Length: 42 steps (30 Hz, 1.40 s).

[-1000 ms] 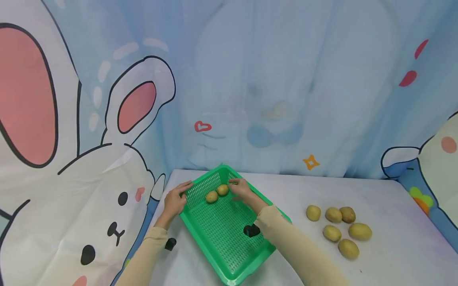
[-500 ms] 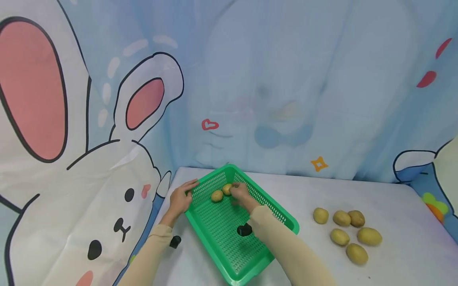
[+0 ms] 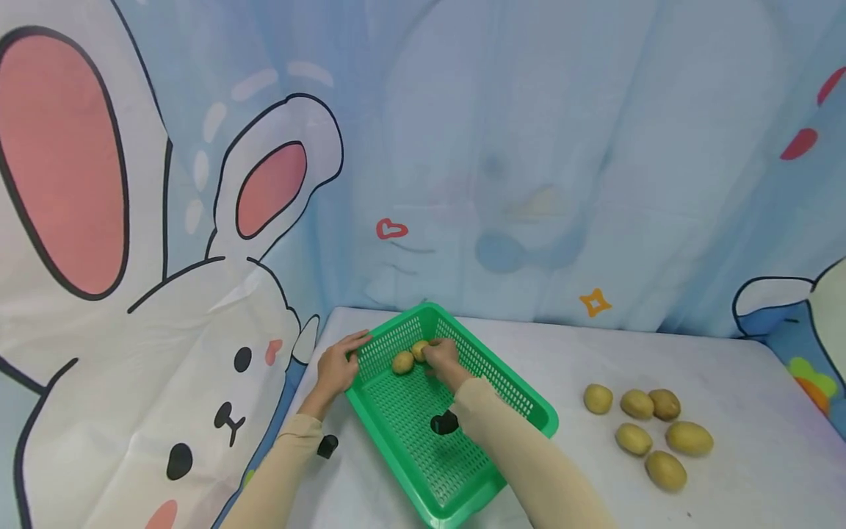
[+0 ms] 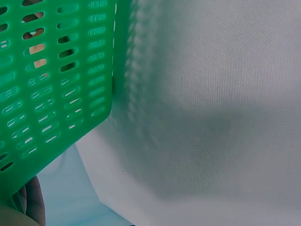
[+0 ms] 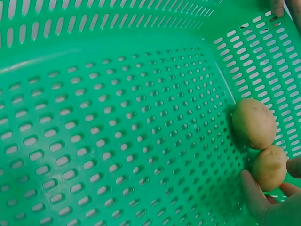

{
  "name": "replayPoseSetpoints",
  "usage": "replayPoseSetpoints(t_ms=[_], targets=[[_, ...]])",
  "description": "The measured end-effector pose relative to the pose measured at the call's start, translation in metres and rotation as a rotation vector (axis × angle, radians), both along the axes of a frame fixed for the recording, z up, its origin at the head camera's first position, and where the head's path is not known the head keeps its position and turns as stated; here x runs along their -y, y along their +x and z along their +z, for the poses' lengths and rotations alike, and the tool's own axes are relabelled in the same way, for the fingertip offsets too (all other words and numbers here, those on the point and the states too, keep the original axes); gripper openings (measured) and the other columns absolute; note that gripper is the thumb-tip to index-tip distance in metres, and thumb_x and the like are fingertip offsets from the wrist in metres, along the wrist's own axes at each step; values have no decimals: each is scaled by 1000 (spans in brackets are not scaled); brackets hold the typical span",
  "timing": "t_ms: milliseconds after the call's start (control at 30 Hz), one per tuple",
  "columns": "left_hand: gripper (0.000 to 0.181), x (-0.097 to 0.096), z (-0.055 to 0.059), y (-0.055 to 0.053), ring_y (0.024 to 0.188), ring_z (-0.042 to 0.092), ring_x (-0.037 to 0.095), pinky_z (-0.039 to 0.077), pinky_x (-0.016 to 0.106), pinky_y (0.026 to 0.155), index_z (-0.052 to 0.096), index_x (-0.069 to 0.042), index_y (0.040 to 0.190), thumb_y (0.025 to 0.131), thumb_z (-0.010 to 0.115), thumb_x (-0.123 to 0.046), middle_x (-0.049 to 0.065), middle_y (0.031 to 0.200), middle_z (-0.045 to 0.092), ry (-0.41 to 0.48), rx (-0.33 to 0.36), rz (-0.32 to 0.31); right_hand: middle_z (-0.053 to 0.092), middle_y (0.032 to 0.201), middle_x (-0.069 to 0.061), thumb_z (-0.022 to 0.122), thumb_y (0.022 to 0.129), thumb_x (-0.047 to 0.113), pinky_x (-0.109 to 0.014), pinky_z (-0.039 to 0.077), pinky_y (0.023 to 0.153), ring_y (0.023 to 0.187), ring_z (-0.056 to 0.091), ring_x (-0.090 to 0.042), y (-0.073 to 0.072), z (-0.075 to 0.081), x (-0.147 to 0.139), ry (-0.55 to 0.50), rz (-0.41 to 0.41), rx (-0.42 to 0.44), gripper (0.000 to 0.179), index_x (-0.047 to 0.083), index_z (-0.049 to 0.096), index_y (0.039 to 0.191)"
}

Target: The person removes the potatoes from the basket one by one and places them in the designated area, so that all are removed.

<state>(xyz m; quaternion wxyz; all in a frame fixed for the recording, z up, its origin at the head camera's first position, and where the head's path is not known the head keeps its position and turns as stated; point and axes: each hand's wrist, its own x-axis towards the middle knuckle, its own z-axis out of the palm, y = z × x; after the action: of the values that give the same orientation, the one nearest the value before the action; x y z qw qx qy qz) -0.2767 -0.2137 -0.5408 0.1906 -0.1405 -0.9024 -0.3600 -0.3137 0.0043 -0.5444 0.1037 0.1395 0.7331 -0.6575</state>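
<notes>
A green slotted plastic basket (image 3: 423, 433) stands on the white table, turned at an angle. My left hand (image 3: 337, 369) grips its rim near the far left corner; in the left wrist view a finger and thumb (image 4: 33, 202) show at the rim. Inside, against the far wall, lie two potatoes side by side. The left potato (image 3: 403, 362) is free of any hand. My right hand (image 3: 441, 360) reaches into the basket and holds the right potato (image 5: 270, 168) between thumb and fingers, close over the basket floor.
On the table right of the basket lies a loose group of several potatoes (image 3: 633, 438). Behind the table hangs a light blue printed curtain (image 3: 529, 147), and a rabbit print (image 3: 218, 353) covers the left side. A black wrist camera (image 3: 444, 422) hangs below the right sleeve.
My right hand has moved in onto the right potato and closed its fingers on it. The left hand keeps its grip on the rim. The head view has shifted slightly.
</notes>
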Motion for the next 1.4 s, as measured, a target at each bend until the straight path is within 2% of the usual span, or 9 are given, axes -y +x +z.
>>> replayPoseSetpoints(t_ms=[133, 367, 467, 633, 833, 1000, 1200, 1300, 1400], targets=[[44, -1, 0, 0, 38, 18, -3, 21, 22, 41, 70, -9, 125, 91, 51, 10, 4, 133, 63, 9, 5, -7, 41, 140, -32, 53, 93, -1, -47, 55, 84, 121, 52, -45, -1, -2, 0, -11, -11, -15, 50, -9, 44, 142], [43, -4, 0, -1, 39, 18, -3, 21, 22, 42, 70, -10, 125, 92, 51, 9, 3, 133, 63, -2, -2, -16, 47, 134, -31, 56, 90, -3, -36, 58, 71, 111, 60, -41, -3, -5, -1, 58, -55, -31, 47, -10, 50, 137], [44, -7, 1, -2, 39, 18, -3, 21, 21, 42, 70, -10, 125, 91, 51, 9, 3, 133, 63, 6, 4, -19, 49, 134, -31, 58, 89, -3, -35, 58, 70, 107, 62, -40, -3, -4, -3, 60, -79, -30, 47, -9, 52, 136], [45, -10, -1, -2, 38, 19, -2, 21, 21, 42, 69, -12, 126, 91, 51, 9, 1, 135, 62, 3, 33, -20, 51, 132, -31, 62, 88, -4, -35, 58, 70, 89, 68, -32, -2, -6, -6, 28, -124, -14, 49, -9, 52, 136], [46, -11, 0, 0, 38, 17, -2, 20, 21, 41, 70, -11, 126, 90, 51, 11, 3, 134, 62, 12, 3, -28, 50, 131, -32, 57, 91, -4, -36, 58, 72, 67, 65, -22, -1, -3, -10, -47, -114, 7, 49, -10, 47, 139], [46, -10, 3, 1, 38, 17, -3, 20, 21, 41, 70, -10, 126, 90, 50, 11, 3, 134, 63, 12, 6, -23, 47, 132, -33, 51, 95, -3, -37, 58, 76, 74, 63, -25, 1, 6, -18, -80, -33, 34, 49, -11, 41, 142], [46, -5, 3, 1, 38, 19, -2, 21, 22, 41, 70, -11, 126, 90, 50, 10, 2, 134, 63, 14, 24, -6, 41, 135, -36, 46, 95, -8, -38, 57, 76, 69, 61, -24, 3, 15, -25, -127, 73, 64, 52, -11, 34, 146], [47, -3, 4, 2, 38, 18, -2, 20, 22, 41, 69, -11, 126, 90, 49, 10, 3, 134, 62, 9, 27, -9, 37, 138, -36, 44, 95, -9, -40, 57, 78, 87, 64, -35, 4, 18, -29, -158, 118, 74, 52, -11, 34, 146], [47, 0, 5, 3, 37, 17, -3, 20, 22, 41, 69, -10, 127, 90, 49, 11, 4, 135, 62, -2, 24, -6, 32, 143, -35, 43, 95, -10, -36, 56, 72, 113, 55, -47, 7, 26, -35, -204, 161, 88, 52, -10, 35, 146]])
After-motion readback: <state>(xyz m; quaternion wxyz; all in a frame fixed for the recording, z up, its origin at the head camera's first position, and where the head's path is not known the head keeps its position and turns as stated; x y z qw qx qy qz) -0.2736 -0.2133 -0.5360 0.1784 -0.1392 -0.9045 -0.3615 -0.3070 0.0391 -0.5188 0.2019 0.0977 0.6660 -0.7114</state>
